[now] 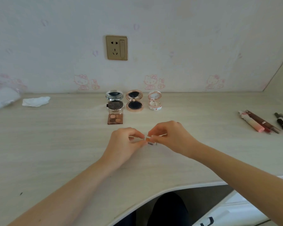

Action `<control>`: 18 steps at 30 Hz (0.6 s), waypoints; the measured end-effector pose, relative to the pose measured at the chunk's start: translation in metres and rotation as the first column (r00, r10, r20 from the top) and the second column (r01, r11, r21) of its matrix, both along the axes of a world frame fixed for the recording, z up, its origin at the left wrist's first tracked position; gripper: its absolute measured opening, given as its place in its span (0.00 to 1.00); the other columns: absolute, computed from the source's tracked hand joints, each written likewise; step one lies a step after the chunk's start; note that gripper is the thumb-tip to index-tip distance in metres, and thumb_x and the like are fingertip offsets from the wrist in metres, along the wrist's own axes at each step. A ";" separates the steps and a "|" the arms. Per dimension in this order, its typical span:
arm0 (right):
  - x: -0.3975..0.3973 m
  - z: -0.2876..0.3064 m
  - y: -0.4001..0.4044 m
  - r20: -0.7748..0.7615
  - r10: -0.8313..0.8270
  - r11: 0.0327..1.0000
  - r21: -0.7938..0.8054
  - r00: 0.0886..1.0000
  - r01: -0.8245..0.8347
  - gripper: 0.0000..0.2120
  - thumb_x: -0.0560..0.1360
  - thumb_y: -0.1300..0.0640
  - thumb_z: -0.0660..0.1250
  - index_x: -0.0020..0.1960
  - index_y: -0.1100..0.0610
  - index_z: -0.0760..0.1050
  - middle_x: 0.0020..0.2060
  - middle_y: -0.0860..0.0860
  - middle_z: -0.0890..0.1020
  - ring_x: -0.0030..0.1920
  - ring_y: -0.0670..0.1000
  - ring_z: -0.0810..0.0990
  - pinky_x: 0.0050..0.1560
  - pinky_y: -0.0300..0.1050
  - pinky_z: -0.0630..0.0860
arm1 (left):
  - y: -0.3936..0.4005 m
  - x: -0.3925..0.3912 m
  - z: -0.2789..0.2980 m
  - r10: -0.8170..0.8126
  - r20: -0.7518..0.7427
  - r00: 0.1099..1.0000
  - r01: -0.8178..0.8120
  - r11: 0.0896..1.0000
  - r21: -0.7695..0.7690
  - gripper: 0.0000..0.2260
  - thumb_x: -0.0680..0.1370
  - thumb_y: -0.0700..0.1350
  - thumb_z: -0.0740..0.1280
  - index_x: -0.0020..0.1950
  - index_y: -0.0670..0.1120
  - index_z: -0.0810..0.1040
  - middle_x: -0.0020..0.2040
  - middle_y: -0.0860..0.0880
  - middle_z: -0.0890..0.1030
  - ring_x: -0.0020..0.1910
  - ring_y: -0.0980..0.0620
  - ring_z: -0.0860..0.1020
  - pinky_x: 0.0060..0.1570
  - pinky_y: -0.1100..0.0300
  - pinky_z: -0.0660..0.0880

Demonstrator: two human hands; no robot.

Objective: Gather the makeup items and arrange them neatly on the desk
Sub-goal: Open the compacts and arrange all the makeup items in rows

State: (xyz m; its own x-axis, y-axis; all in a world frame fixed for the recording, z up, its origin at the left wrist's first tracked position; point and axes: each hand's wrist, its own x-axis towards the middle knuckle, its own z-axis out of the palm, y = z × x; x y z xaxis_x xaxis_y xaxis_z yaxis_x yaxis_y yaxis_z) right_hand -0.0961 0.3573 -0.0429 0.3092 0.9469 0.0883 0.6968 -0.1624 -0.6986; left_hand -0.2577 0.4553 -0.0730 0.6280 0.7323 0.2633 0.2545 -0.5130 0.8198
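Your left hand (pixel 127 141) and right hand (pixel 168 137) meet low over the middle of the table (pixel 55 144), and together they pinch a small clear-cased makeup item (pixel 151 141) between curled fingertips. Its case shows an orange-brown fill and a barcode strip facing you; the exact kind of product is too small to tell. It sits just above or on the tabletop, which of the two you cannot tell.

Behind your hands, near the wall, three open compacts stand in a row with their mirrored lids up: a silver compact (pixel 114 101) on the left, a rose-gold compact (pixel 134 101) in the middle, and a small white-and-pink compact (pixel 155 100) on the right. Directly in front of the silver one lies a four-pan eyeshadow palette (pixel 115 119), open, touching or nearly touching it.

Far to your right, a cluster of pencils and tubes (pixel 258 122) lies loosely on the table, well apart from the row. To your left, a crumpled white tissue (pixel 36 101) rests near the wall, with a clear plastic bag (pixel 3 98) beyond it at the edge of view. A gold wall socket (pixel 116 47) sits above the compacts.
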 end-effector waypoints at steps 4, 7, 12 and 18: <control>-0.004 -0.008 0.003 0.086 0.066 0.998 0.007 0.994 -0.067 0.05 0.73 0.54 0.71 0.48 0.51 0.83 0.42 0.45 0.85 0.46 0.40 0.81 0.53 0.39 0.78 | -0.002 -0.007 -0.008 0.026 -0.019 0.999 -0.023 0.990 0.140 0.04 0.68 0.44 0.77 0.41 0.49 0.85 0.41 0.55 0.84 0.44 0.58 0.81 0.49 0.62 0.75; -0.004 -0.012 0.003 0.130 0.079 0.996 0.040 0.988 -0.085 0.04 0.74 0.56 0.70 0.48 0.52 0.82 0.43 0.45 0.85 0.47 0.41 0.81 0.53 0.35 0.76 | -0.004 -0.008 -0.014 0.009 -0.031 0.999 -0.001 0.973 0.232 0.04 0.67 0.40 0.78 0.40 0.46 0.85 0.41 0.54 0.84 0.44 0.56 0.80 0.50 0.61 0.74; -0.002 -0.009 0.008 0.091 0.045 0.998 0.049 0.995 -0.050 0.03 0.74 0.57 0.70 0.46 0.52 0.82 0.40 0.44 0.85 0.42 0.38 0.81 0.47 0.29 0.75 | -0.005 -0.009 -0.017 -0.019 -0.049 0.999 0.036 0.930 0.365 0.04 0.67 0.38 0.77 0.38 0.44 0.84 0.43 0.53 0.84 0.46 0.52 0.79 0.49 0.60 0.73; 0.008 -0.001 0.022 -0.012 -0.019 1.000 -0.020 1.000 0.019 0.03 0.74 0.56 0.70 0.43 0.52 0.82 0.36 0.40 0.85 0.41 0.36 0.81 0.45 0.38 0.78 | -0.007 -0.010 -0.017 -0.046 -0.075 0.996 0.073 0.911 0.405 0.03 0.69 0.39 0.76 0.40 0.44 0.84 0.44 0.52 0.84 0.48 0.52 0.79 0.50 0.59 0.74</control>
State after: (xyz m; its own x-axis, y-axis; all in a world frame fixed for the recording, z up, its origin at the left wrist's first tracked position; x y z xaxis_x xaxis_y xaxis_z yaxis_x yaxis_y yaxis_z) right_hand -0.0877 0.3792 -0.0439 0.3279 0.9424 0.0653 0.6848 -0.1895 -0.7036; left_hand -0.2676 0.4488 -0.0904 0.6918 0.5310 0.4894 0.2571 -0.8144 0.5202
